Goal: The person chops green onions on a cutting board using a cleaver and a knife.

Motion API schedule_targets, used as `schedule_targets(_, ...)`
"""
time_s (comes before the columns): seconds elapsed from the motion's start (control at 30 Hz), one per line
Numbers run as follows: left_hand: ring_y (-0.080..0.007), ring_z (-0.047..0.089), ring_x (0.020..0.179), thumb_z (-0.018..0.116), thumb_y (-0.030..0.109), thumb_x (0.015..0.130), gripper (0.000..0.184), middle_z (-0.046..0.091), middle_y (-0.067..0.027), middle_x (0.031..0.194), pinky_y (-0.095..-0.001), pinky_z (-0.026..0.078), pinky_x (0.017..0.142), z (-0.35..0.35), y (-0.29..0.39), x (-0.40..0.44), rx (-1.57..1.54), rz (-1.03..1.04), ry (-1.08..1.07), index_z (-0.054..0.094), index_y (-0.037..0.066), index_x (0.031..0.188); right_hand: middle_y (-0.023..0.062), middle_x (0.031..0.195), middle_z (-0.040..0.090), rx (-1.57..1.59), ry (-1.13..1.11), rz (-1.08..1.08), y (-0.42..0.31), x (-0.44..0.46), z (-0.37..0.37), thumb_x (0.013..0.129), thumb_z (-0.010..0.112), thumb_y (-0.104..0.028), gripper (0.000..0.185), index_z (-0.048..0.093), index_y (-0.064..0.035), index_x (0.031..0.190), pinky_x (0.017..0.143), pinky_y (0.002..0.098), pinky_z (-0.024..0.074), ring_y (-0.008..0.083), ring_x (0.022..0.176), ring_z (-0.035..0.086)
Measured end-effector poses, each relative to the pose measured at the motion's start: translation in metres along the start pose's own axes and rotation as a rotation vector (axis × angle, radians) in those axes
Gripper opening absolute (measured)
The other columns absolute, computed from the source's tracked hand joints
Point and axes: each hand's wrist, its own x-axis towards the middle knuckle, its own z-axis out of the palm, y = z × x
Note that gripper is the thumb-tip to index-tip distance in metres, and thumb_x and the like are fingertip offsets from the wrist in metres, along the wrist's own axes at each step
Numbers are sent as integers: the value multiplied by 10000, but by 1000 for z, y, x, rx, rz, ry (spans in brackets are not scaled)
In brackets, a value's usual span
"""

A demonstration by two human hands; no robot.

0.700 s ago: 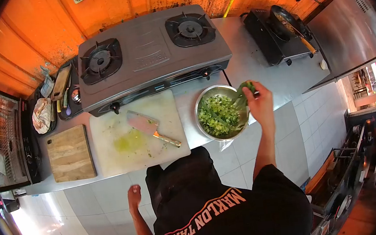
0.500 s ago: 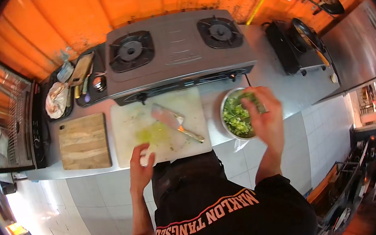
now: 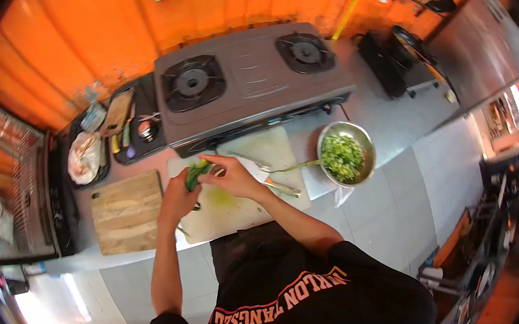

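Over the white cutting board, my two hands meet at a small bunch of green leaves. My left hand is closed around the bunch. The fingers of my right hand are closed against its right side. A knife lies on the board, its blade partly hidden behind my right hand. Right of the board stands a metal bowl with chopped greens inside. One long green stalk reaches from the bowl's edge over the board. Wet yellow-green residue marks the board's middle.
A gas stove stands directly behind the board. To the left are a wooden board, a black tray with small items and a toaster oven. A small black burner sits back right. The counter's front edge runs close to my body.
My right hand has moved left from above the bowl, where it held greens, to meet my left hand. My left hand has lifted from the board's front edge. The stalk now lies across the bowl's edge.
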Motion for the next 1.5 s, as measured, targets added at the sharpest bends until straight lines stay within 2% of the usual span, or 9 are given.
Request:
schedule_targets(0.3, -358, 395, 1259, 698, 185, 736, 687, 426, -181, 1332, -619, 309, 983, 116, -147, 28, 724, -219, -11, 400, 77, 1346, 163, 959, 635, -1556, 620, 169, 78, -113, -219, 730, 709, -131, 408, 609, -82, 1122, 785, 454, 501, 345, 899, 606)
schedule_targets(0.5, -396, 266, 1347, 726, 166, 721, 757, 335, -191, 1407, -651, 215, 1034, 134, -111, 18, 748, -51, 309, 357, 80, 1377, 154, 859, 651, -1330, 525, 76, 97, -150, -263, 758, 679, -71, 283, 653, -61, 1039, 772, 440, 495, 340, 832, 611)
schedule_targets(0.73, -366, 422, 1256, 721, 137, 771, 590, 456, -210, 1316, -418, 330, 1059, 184, 56, 66, -17, 390, 141, 452, 13, 1282, 149, 794, 658, -1084, 488, -372, -7, -125, -232, 795, 673, -78, 109, 684, -24, 890, 701, 414, 491, 345, 732, 600)
schedule_targets(0.83, -309, 555, 1099, 688, 157, 833, 472, 577, -196, 1133, -396, 424, 956, 205, 121, 95, -90, 461, 165, 484, 14, 1234, 92, 768, 646, -836, 256, -233, -61, -112, -226, 829, 683, -107, 110, 677, -20, 897, 622, 350, 473, 234, 648, 582)
schedule_targets(0.9, -219, 610, 779, 612, 155, 910, 258, 641, -140, 856, -337, 486, 734, 201, 139, 105, -359, 192, -321, 564, 22, 1126, 53, 748, 619, -694, 200, -116, -82, -109, -239, 842, 685, -121, 118, 676, -19, 899, 598, 315, 454, 169, 625, 545)
schedule_targets(1.03, -167, 510, 567, 549, 138, 951, 150, 596, -112, 661, -313, 443, 572, 157, 95, 80, -100, 224, -131, 609, 18, 1018, -8, 679, 567, -468, -73, 67, -58, -96, -257, 882, 673, -171, 160, 682, -24, 944, 556, 258, 429, 59, 598, 479)
schedule_targets(1.3, -296, 658, 730, 651, 164, 875, 158, 652, -174, 754, -356, 507, 664, 67, -55, -2, 276, -188, 201, 674, 30, 955, 99, 710, 652, -622, -176, -197, 86, -8, -121, 854, 669, -229, 209, 692, -45, 951, 633, 340, 494, 206, 674, 625)
schedule_targets(1.4, -370, 328, 1319, 672, 261, 846, 666, 371, -156, 1416, -622, 209, 1066, 66, -93, -23, 791, -362, 221, 364, 121, 1420, 133, 755, 666, -823, 36, -219, 64, -18, -136, 819, 668, -240, 210, 671, -49, 908, 665, 383, 512, 285, 731, 656)
schedule_targets(1.5, -381, 327, 1330, 671, 249, 851, 611, 378, -193, 1406, -579, 242, 1084, 90, -111, -50, 561, -291, 366, 414, 97, 1383, 141, 777, 671, -828, 234, 18, 56, -34, -213, 803, 637, -244, 192, 662, -57, 842, 680, 403, 522, 317, 748, 655)
